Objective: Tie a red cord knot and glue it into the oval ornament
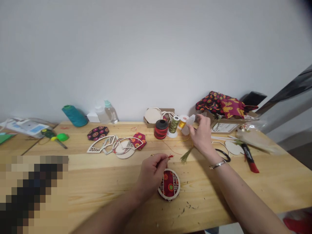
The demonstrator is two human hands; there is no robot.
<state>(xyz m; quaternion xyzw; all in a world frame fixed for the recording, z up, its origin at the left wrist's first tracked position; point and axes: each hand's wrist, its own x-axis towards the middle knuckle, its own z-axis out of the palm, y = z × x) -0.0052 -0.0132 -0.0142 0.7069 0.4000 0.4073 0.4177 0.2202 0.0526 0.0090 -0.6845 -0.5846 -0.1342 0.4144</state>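
My left hand (154, 170) pinches a short red cord (171, 156) at the top of a round ornament (170, 185). The ornament has a pale lattice frame over dark red patterned fabric and hangs just below my fingers, at or near the tabletop. Farther back on the right, my right hand (203, 135) has its thumb and fingers curled around a small translucent white bottle (190, 121), which leans a little. Part of the bottle is behind the thumb. Beside it stand a gold thread spool (182, 121), a green spool (174, 124) and a red-and-black spool (161, 129).
An olive tassel (186, 156) lies below my right hand. Pale wooden cutouts (122, 148) are left of centre. A box with patterned fabric (219, 104), a black-and-red marker (250, 157) and a black ring (223, 155) lie right. A teal thread cone (74, 115) stands at left.
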